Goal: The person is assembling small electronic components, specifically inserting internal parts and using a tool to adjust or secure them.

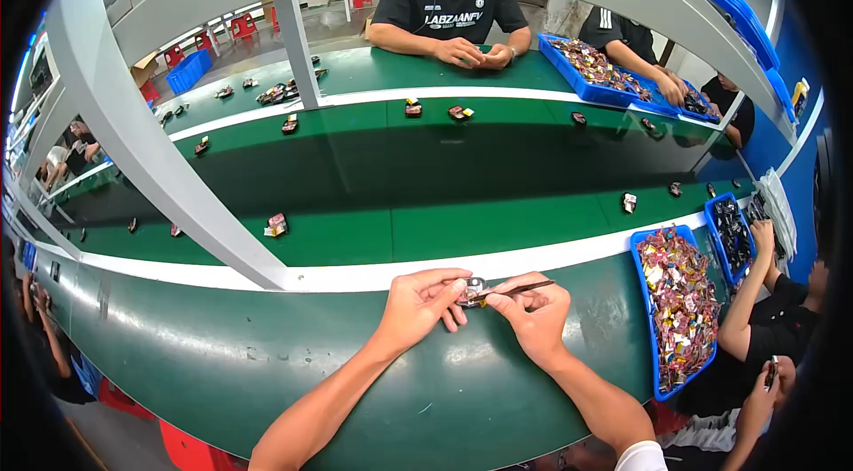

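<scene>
Above the green worktop, my left hand pinches a small dark oval device with a shiny, pale inside. My right hand grips a slim dark tool that looks like tweezers. Its tip meets the device, close to my left fingertips. Which small part the tip touches is too fine to make out.
To my right, a blue tray holds many small reddish, wrapped pieces; another blue tray holds black parts. Beyond a white rail, green conveyor belts carry scattered devices. A grey post slants up at left. Other people sit across and at right.
</scene>
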`<action>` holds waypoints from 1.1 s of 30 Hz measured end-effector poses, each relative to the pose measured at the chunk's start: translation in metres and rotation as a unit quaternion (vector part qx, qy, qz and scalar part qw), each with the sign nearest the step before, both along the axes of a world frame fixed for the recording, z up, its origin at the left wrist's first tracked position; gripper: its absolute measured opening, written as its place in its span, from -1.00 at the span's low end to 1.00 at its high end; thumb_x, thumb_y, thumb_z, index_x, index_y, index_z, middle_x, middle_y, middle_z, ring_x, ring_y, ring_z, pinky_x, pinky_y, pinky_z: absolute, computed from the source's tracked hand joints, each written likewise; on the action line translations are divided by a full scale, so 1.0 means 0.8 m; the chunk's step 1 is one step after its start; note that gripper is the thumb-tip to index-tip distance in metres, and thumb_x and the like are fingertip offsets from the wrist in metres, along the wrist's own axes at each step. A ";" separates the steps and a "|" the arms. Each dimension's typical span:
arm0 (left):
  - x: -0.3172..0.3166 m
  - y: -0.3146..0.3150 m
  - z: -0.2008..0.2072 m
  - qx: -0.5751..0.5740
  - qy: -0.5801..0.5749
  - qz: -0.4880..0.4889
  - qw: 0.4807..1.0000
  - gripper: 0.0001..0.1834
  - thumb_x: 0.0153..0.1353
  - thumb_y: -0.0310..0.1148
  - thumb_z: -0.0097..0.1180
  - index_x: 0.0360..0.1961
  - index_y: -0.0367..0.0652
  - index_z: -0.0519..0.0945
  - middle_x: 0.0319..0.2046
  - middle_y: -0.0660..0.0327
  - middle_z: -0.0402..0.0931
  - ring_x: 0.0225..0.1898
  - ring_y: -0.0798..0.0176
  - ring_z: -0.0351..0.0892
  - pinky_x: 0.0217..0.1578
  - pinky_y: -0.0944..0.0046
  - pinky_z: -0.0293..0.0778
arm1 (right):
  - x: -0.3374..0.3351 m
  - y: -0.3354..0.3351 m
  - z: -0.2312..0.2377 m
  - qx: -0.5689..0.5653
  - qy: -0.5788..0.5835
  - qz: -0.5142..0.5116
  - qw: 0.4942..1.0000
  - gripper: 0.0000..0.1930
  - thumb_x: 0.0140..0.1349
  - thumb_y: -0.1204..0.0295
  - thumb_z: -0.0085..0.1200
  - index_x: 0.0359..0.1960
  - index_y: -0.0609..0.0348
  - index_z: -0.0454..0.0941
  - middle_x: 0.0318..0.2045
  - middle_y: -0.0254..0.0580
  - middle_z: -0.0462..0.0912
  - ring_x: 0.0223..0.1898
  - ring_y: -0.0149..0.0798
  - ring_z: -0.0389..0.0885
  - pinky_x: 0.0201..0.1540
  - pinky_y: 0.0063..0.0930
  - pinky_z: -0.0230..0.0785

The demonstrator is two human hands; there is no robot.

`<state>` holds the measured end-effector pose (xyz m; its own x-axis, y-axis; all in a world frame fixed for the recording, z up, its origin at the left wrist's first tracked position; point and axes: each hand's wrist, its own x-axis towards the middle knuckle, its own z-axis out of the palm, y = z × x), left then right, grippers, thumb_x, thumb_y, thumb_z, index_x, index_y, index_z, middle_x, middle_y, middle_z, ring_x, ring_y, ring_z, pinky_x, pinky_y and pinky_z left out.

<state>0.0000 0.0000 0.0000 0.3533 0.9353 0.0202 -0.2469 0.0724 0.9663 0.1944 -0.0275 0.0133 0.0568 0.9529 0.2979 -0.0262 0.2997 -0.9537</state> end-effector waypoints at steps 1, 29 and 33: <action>0.001 0.000 0.000 -0.002 -0.006 0.004 1.000 -0.71 0.42 -0.47 0.07 0.06 -0.43 0.59 -0.35 0.01 0.67 -0.48 0.21 0.70 -0.56 0.34 0.62 | 0.000 0.000 0.002 -0.004 -0.007 -0.002 1.000 -0.88 0.13 0.68 0.35 -0.30 0.31 0.68 -0.52 -0.43 0.62 -0.64 -0.72 0.26 -0.60 -0.74 0.05; 0.011 0.000 0.001 -0.009 -0.018 0.030 0.999 -0.73 0.41 -0.47 0.08 0.02 -0.45 0.60 -0.40 0.05 0.66 -0.51 0.30 0.65 -0.54 0.36 0.60 | 0.002 -0.006 0.007 0.089 -0.153 -0.056 0.983 -0.92 0.07 0.62 0.39 -0.40 0.29 0.73 -0.42 -0.30 0.76 -0.70 -0.65 0.29 -0.62 -0.69 0.08; 0.013 0.000 0.000 -0.010 -0.017 0.032 0.999 -0.73 0.41 -0.47 0.07 0.02 -0.44 0.60 -0.40 0.05 0.66 -0.51 0.31 0.65 -0.54 0.36 0.60 | 0.006 -0.005 0.003 0.092 -0.157 -0.056 0.982 -0.91 0.05 0.60 0.41 -0.40 0.25 0.74 -0.41 -0.30 0.77 -0.72 -0.63 0.29 -0.63 -0.68 0.10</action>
<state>0.0103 -0.0003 0.0002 0.2926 0.9561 0.0123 -0.2851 0.0750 0.9556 0.1991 -0.0316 0.0160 0.0358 0.8746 0.4834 0.3030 0.4515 -0.8393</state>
